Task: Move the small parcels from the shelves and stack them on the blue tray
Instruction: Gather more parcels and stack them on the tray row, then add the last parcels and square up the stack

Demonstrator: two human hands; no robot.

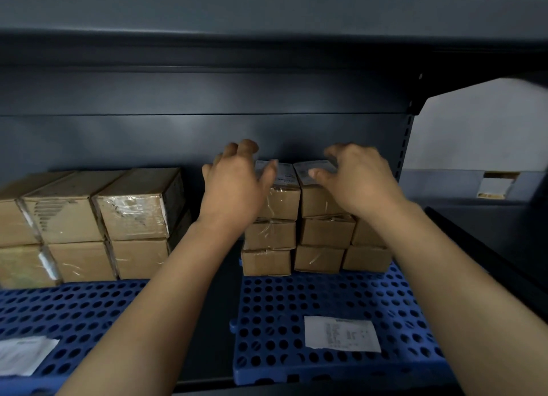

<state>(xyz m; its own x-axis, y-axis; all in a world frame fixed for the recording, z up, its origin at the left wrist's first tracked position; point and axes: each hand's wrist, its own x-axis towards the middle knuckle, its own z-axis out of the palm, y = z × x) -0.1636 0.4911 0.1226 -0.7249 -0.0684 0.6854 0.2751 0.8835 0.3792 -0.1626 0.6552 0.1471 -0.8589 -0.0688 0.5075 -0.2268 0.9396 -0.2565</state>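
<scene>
Up on the dark shelf, our left hand [234, 185] and right hand [355, 179] rest spread wide atop small brown taped cardboard parcels [284, 197], clasping nothing; these stand stacked on the blue perforated plastic tray [326, 300], short ends facing us.

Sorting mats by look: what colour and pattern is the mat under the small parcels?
Blue mat, perforated with round holes; head view.

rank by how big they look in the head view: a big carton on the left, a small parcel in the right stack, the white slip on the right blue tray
1. big carton
2. white slip, though it lies nearer the camera, so unsure
3. small parcel
</scene>
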